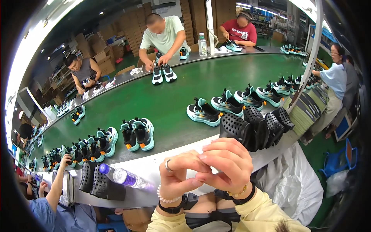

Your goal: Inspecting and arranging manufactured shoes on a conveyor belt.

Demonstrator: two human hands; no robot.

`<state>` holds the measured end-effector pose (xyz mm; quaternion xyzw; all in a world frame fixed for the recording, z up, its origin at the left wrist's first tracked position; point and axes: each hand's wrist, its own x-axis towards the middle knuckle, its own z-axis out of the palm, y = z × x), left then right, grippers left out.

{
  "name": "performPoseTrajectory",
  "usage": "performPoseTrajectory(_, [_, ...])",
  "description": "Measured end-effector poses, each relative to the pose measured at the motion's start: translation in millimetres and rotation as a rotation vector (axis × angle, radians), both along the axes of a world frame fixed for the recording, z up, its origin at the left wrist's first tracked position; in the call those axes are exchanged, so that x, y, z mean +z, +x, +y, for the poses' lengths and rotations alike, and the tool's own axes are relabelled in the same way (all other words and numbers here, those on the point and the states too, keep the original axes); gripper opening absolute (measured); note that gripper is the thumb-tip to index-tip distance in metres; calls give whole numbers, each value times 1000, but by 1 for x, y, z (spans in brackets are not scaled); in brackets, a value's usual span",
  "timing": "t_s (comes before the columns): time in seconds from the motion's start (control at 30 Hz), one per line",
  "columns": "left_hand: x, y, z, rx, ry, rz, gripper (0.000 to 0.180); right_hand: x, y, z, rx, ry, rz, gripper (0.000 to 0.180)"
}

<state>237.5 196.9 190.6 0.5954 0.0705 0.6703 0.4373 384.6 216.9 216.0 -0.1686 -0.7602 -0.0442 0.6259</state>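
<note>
L hand [174, 178] and R hand [232, 166] are raised at bottom ctr, over the near edge of the worktop [208, 145], fingers bent and tips brought together in front of the body; can't tell if either grip pinches anything small btw them. Nearest R hand: a black perforated clog [234, 129], just beyond it in view, on the worktop w/ more black clogs [273, 125] to its R; can't tell if hand and clog touch. L of L hand, a clear bottle [131, 179] w/ purple cap lies tilted, cap end resting near another pr of black clogs [101, 185]. L wrist has a white bead bracelet [168, 196], R wrist a yellowish one [239, 191]. On the green surface [166, 102]: a black/teal sneaker pr [137, 133] standing apart at ctr-L, a row of same-type sneakers [83, 149] further L, another row [228, 101] running off R behind the clogs. Opp. side, co-worker in pale shirt [170, 33] has both hands at a sneaker pr [164, 73]. Lower L, another co-worker's hand [66, 159] is at the L row. Lower R, white plastic sheeting [291, 181] hangs beside the worktop.
</note>
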Motion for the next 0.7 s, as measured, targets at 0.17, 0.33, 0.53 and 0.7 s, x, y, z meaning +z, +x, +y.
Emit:
performPoseTrajectory(0.17, [2,7,-19,-23,-67,9,18,3,7,-14,4,5,21,32])
performPoseTrajectory(0.33, [3,16,-26,-9,-60,8,18,4,17,-23,37,11,17,32])
performPoseTrajectory(0.53, [4,25,-26,-6,-24,17,18,6,30,-27,14,44,-7,36])
performPoseTrajectory(0.7, [0,33,-20,-69,-23,54,19,3,42,-24,47,18,7,32])
